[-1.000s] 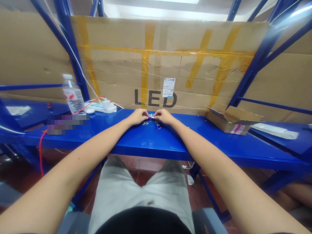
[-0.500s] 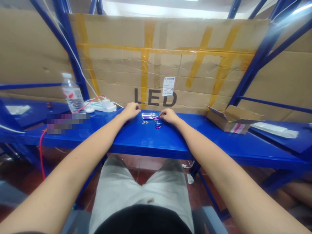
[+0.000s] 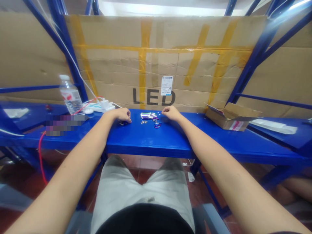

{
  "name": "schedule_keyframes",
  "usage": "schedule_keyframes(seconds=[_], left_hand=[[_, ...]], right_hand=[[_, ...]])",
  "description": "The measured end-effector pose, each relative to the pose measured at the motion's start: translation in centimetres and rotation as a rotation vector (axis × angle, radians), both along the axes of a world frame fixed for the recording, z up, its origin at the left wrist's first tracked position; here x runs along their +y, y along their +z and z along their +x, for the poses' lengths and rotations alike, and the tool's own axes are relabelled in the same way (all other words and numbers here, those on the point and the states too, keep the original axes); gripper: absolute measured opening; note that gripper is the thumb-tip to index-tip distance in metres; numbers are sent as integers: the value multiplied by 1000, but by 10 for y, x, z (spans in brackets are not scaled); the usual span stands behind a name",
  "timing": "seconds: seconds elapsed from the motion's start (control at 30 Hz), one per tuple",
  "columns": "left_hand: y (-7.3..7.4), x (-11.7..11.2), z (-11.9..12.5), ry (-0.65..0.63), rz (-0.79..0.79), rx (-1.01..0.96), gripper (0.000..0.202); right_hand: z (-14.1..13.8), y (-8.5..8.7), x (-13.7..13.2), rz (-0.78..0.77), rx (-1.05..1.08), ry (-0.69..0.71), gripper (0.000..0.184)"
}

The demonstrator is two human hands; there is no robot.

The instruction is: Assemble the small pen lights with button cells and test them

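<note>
A small row of shiny purple-silver metal pieces (image 3: 148, 115) lies on the blue shelf (image 3: 151, 139) in front of me, with tiny silver rings (image 3: 143, 122) and a purple clip (image 3: 157, 125) just before it. My left hand (image 3: 122, 114) rests curled on the shelf to their left, fingers pinched over a small dark metal bit (image 3: 122, 123). My right hand (image 3: 171, 113) lies curled to their right, fingertips near the row; whether it holds anything is hidden.
A water bottle (image 3: 69, 96), a white power strip (image 3: 101, 106) with red and white cables, and a blurred patch sit at left. An open cardboard box (image 3: 229, 117) and a white slab (image 3: 274, 126) lie at right. A taped cardboard sheet marked LED (image 3: 156, 65) backs the shelf.
Both hands were together over the metal pieces; they have drawn apart, the left hand sliding left and the right hand right, leaving the row uncovered between them.
</note>
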State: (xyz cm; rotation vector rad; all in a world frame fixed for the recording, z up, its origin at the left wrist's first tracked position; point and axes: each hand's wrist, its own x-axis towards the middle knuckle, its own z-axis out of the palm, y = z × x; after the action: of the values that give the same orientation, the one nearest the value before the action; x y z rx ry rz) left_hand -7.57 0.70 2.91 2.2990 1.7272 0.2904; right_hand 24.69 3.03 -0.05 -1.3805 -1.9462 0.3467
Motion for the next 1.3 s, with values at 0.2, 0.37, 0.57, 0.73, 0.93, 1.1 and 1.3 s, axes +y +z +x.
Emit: schedule_keyframes(seconds=[0.2,0.37,0.57,0.73,0.93,1.1,1.3], left_hand=[[-5,0,2,15,-56,-49,11],[-15,3,19,-51,140,0,12],[-18,0,33,-77,235,-139,13],[-8,-19,51,-212,506,-482,10],[-8,-34,80,-319,443,-783,26],[-15,-19,69,-366,417,-611,24],[-22,6,53,-351,130,-250,19]], right_hand=[[-5,0,-5,3,-49,91,12],[-12,4,-18,-13,-118,144,14],[-21,9,-32,3,-138,195,12],[-36,10,-44,38,-21,304,21],[-53,12,-57,44,8,392,25],[-42,8,-46,-66,110,388,6],[-21,4,-27,-27,230,319,18]])
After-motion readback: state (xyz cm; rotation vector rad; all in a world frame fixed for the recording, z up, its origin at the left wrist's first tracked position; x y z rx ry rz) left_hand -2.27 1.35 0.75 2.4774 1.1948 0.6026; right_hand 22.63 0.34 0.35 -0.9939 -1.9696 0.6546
